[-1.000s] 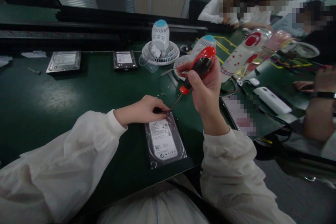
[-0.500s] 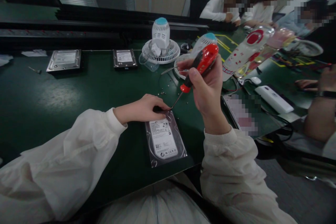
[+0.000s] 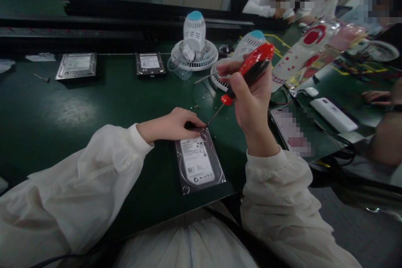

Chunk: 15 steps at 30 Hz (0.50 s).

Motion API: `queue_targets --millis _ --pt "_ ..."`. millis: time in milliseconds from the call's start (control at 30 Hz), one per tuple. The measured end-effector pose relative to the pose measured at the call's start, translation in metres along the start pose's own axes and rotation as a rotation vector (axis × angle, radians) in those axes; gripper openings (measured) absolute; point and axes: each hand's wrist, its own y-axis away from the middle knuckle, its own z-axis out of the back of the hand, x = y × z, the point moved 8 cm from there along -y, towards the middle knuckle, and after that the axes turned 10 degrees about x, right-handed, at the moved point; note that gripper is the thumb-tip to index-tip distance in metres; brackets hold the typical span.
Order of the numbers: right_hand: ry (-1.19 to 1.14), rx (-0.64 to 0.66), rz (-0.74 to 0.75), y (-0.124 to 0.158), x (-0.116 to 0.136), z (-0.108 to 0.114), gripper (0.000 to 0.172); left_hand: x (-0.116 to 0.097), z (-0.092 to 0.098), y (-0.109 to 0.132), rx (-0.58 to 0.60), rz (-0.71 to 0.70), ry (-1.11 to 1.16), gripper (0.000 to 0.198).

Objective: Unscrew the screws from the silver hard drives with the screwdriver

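Note:
In front of me a hard drive [image 3: 201, 163] with a white label lies flat on the green table. My left hand [image 3: 177, 124] holds its far end, the thumb on the cover and the forefinger reaching to the far right corner. A red and black screwdriver [image 3: 251, 71] slants down to that same corner, my right hand [image 3: 251, 100] wrapped around its handle. The blade's tip meets the corner right beside my left fingertip. What lies under the tip is too small to make out.
Several small screws [image 3: 196, 106] are scattered beyond the drive. Farther back lie two more drives, a silver one [image 3: 77, 66] and a smaller one [image 3: 150, 63]. White fans [image 3: 194, 39], a bottle [image 3: 298, 56], a phone [image 3: 287, 130] and a white power bank [image 3: 333, 114] stand or lie rightward. Other people sit at the right.
My right hand and the screwdriver handle have shifted slightly right, and the handle has turned in my grip. The tip stays at the same corner. The whole view has moved a little.

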Motion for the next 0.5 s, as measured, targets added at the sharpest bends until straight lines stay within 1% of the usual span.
queue_targets --millis 167,233,333,400,500 --pt "-0.032 0.065 -0.049 -0.0026 -0.0021 -0.0009 0.039 -0.0002 0.0007 -0.0003 -0.007 0.008 -0.010 0.033" --pt "-0.008 0.064 -0.034 -0.0031 -0.0017 -0.0003 0.037 -0.0005 0.0007 -0.0003 -0.005 0.011 -0.008 0.033" --pt "0.013 0.025 0.008 -0.0014 0.0008 0.0002 0.032 -0.0007 0.0011 0.0001 -0.005 0.015 0.003 0.033" --pt "0.021 0.002 0.004 0.0009 0.0021 0.0001 0.035 -0.0002 0.0010 0.0002 0.002 0.020 0.011 0.033" --pt "-0.001 0.027 -0.025 0.0028 0.0038 -0.0014 0.034 0.0001 0.0006 0.0001 0.010 0.019 0.011 0.034"
